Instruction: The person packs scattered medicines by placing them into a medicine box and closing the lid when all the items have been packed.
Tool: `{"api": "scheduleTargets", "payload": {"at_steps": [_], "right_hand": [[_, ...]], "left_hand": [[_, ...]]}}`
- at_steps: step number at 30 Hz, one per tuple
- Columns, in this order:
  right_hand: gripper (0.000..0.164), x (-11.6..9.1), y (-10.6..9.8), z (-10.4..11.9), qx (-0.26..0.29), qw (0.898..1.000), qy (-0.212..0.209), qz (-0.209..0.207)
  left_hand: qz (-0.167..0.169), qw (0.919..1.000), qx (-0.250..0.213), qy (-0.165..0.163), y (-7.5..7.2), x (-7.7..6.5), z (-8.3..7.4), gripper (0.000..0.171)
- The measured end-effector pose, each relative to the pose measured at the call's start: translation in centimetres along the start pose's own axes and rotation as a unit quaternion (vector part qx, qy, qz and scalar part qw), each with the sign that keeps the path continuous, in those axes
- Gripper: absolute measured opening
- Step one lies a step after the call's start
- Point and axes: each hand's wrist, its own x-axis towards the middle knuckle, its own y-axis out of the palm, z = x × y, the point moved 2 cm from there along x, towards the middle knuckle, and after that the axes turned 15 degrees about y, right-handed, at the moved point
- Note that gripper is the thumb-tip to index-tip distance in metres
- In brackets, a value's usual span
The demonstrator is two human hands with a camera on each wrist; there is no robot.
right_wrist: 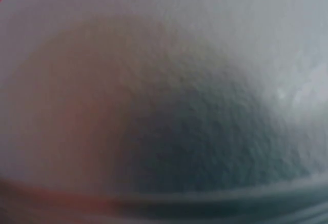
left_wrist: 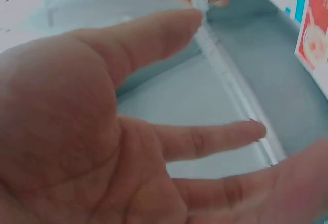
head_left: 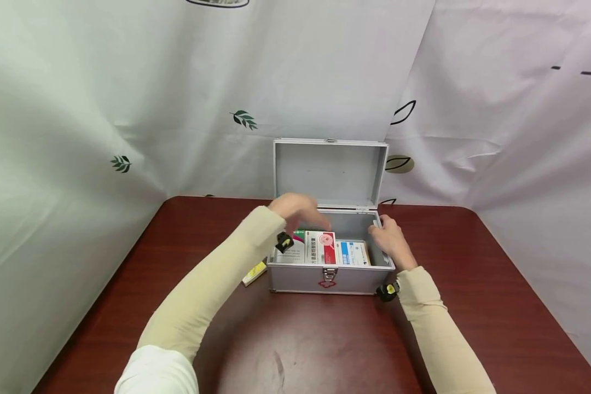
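Observation:
A silver-grey metal case point(head_left: 300, 279) stands on the table with its lid point(head_left: 330, 172) raised. Inside, at the front, are a red-and-white medicine box point(head_left: 320, 247), a blue-and-white box point(head_left: 353, 253) and a white box with green and pink point(head_left: 297, 249). Over the left part of the case hovers my left hand point(head_left: 300, 210), fingers extended; its palm point(left_wrist: 77, 137) looks empty in the left wrist view. My right hand point(head_left: 391, 242) grips the case's right rim, thumb on the inner side. Close up, the right wrist view shows only the case's blurred grey wall point(right_wrist: 205, 96).
A small yellow-and-white box point(head_left: 254, 272) lies on the dark red table point(head_left: 305, 339), just left of the case. Behind the table hangs a pale curtain point(head_left: 177, 98) with leaf prints, which also encloses both sides.

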Motion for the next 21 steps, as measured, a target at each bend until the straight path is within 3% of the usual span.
{"api": "scheduleTargets", "payload": {"at_steps": [4,8,10,12,14,18,21], "right_hand": [[0.04,0.0,0.0,-0.1,-0.001,1.0,0.003,-0.002],[0.041,0.1,0.1,-0.1,-0.002,1.0,0.007,0.006],[0.041,0.1,0.1,-0.1,-0.004,1.0,0.009,0.007],[0.041,0.1,0.1,-0.1,-0.005,1.0,0.009,0.009],[0.042,0.1,0.1,-0.1,-0.005,1.0,0.011,0.009],[0.042,0.0,0.0,0.0,-0.003,1.0,0.012,0.011],[0.044,0.1,0.2,-0.1,-0.002,1.0,0.012,0.018]], "left_hand": [[-0.054,0.9978,-0.013,0.038,-0.9,-1.5,1.7,0.063],[-0.164,0.9836,-0.006,0.076,-1.2,-2.9,4.4,0.039],[-0.219,0.9732,0.001,0.07,-1.0,-3.8,6.2,0.034],[-0.251,0.9672,0.005,0.041,-0.6,-4.7,8.2,0.035],[-0.249,0.9684,0.006,0.003,0.0,-5.4,10.3,0.039],[-0.185,0.9783,-0.039,-0.085,2.0,-5.8,14.1,0.064],[-0.162,0.976,-0.066,-0.13,3.6,-5.3,16.4,0.082]]}}
